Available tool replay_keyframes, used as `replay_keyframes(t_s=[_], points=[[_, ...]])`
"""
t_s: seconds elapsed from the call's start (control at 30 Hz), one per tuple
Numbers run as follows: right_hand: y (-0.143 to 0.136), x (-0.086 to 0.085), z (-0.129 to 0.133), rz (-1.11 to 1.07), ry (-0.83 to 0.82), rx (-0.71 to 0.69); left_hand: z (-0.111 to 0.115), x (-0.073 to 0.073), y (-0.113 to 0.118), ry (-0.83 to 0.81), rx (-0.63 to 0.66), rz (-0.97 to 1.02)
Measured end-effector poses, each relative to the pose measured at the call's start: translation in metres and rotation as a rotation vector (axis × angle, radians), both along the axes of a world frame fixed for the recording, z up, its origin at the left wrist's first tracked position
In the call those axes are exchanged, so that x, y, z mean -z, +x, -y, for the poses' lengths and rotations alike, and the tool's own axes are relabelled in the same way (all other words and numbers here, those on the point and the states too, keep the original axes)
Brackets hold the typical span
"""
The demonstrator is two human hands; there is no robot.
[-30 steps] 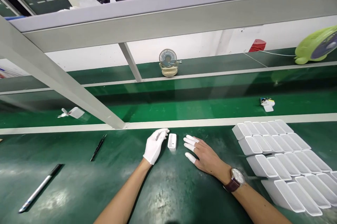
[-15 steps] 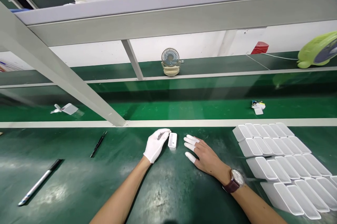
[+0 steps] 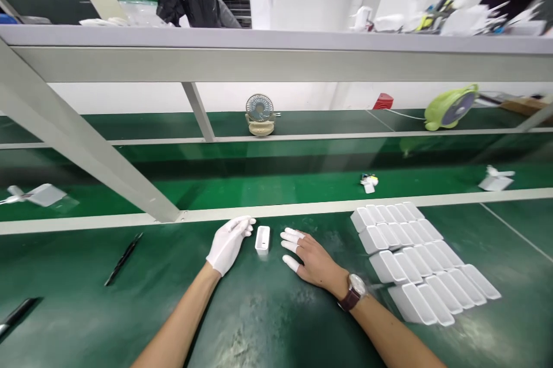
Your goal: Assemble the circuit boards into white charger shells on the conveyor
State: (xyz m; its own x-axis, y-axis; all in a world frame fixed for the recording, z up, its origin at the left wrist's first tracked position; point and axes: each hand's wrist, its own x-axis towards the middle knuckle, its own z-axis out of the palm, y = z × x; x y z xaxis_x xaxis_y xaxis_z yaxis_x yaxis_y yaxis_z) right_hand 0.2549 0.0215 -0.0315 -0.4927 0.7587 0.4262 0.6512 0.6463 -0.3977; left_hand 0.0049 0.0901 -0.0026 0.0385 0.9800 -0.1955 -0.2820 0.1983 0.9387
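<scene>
A small white box-shaped case (image 3: 262,240) with a small dark opening in its upper face stands on the dark green bench between my hands. My left hand (image 3: 228,244), in a white glove, rests just left of it, fingers loosely bent and pointing at its far end; nothing shows in them. To the right of the case, my right hand (image 3: 310,254) lies palm down with fingers apart, holding nothing. White covers sit on several of its fingertips, and a watch (image 3: 355,287) is on that wrist. Further right, rows of white open-topped cases (image 3: 410,261) stand close together.
A black pen-like tool (image 3: 123,258) and a dark-ended stick (image 3: 17,316) lie on the left. Behind the bench's pale edge strip (image 3: 268,212) are loose white parts (image 3: 368,184). A slanted post (image 3: 108,155) and a shelf (image 3: 276,63) with a small fan (image 3: 260,114) below stand ahead.
The view has turned rightward and up, so everything sits further left in it. My left fingers have drawn slightly back from the white case. My right hand keeps its pose.
</scene>
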Motion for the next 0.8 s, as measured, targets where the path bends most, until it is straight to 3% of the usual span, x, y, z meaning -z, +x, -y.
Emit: replay_keyframes(t_s=[0.2,0.37,0.47,0.6,0.7,0.8], points=[[-0.005,-0.014,0.000,0.127,-0.068,0.036,-0.002,-0.002,-0.003,-0.004,0.009,0.073],[0.016,-0.054,-0.021,0.255,-0.103,0.081,-0.001,-0.003,-0.006,0.003,0.025,0.067],[0.056,-0.084,-0.055,0.316,-0.161,0.238,0.000,-0.005,-0.006,0.012,0.027,0.061],[0.124,-0.111,-0.107,0.382,-0.312,0.586,-0.001,-0.003,-0.006,0.014,0.034,0.061],[0.155,-0.111,-0.134,0.427,-0.500,0.769,-0.002,0.002,-0.007,0.016,0.043,0.061],[0.159,-0.097,-0.150,0.443,-0.638,0.859,-0.002,0.005,-0.009,0.022,0.052,0.042]])
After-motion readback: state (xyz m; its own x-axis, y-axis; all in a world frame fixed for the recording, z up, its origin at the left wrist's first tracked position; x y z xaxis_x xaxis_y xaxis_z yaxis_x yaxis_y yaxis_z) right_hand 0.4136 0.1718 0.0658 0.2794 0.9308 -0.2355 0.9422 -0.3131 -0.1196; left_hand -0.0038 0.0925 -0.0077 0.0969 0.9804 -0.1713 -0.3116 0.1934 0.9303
